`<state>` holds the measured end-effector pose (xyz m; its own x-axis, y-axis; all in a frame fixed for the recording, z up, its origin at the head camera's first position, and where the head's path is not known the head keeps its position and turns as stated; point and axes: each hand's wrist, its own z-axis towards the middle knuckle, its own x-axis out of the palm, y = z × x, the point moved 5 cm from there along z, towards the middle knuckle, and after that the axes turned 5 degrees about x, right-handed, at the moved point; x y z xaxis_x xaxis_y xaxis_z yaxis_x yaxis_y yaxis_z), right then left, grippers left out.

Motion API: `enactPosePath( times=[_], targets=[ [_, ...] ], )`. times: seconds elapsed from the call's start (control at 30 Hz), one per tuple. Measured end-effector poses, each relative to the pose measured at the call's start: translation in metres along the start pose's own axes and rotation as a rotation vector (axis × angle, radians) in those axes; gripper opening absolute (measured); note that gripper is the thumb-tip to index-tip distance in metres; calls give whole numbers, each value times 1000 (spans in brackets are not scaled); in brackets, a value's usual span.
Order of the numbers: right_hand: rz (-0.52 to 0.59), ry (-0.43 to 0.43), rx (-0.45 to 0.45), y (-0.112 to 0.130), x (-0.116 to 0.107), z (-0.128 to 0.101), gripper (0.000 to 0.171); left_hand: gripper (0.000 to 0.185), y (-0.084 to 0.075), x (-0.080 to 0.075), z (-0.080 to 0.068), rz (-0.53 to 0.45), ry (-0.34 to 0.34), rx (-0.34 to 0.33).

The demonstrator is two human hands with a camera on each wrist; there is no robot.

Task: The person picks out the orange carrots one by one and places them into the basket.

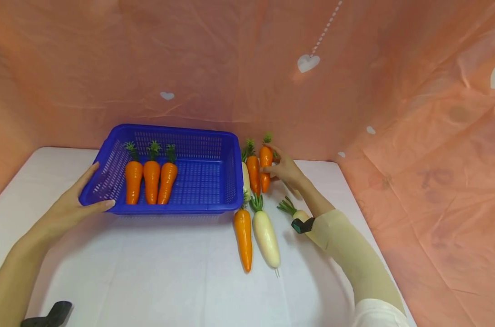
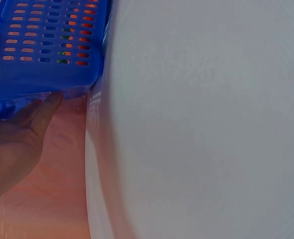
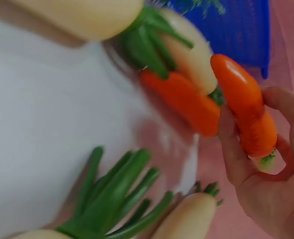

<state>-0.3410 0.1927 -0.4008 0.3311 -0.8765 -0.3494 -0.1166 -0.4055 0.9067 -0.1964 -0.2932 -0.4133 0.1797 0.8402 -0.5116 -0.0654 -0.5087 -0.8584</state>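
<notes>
1 carrot (image 1: 265, 156) is pinched by right hand (image 1: 287, 170), right of blue basket (image 1: 202, 181); long axis runs near-far, leafy end far. Basket's left end is gripped by left hand (image 1: 72, 202), farther from carrot.

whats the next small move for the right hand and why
Probably lift the carrot over the near side wall of the basket and lower it inside: the right hand already pinches it, three carrots lie toward the basket's left end, and bare floor shows beside them.
</notes>
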Motion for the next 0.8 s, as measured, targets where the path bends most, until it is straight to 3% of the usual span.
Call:
enactPosePath(
  times=[0.3,0.8],
  targets=[
    [30,72,-78,44,24,-10,86,101,1,1,0,5,3,-4],
    [-59,202,-153,81,74,-3,88,102,-1,0,0,20,-16,-1]
  ],
)
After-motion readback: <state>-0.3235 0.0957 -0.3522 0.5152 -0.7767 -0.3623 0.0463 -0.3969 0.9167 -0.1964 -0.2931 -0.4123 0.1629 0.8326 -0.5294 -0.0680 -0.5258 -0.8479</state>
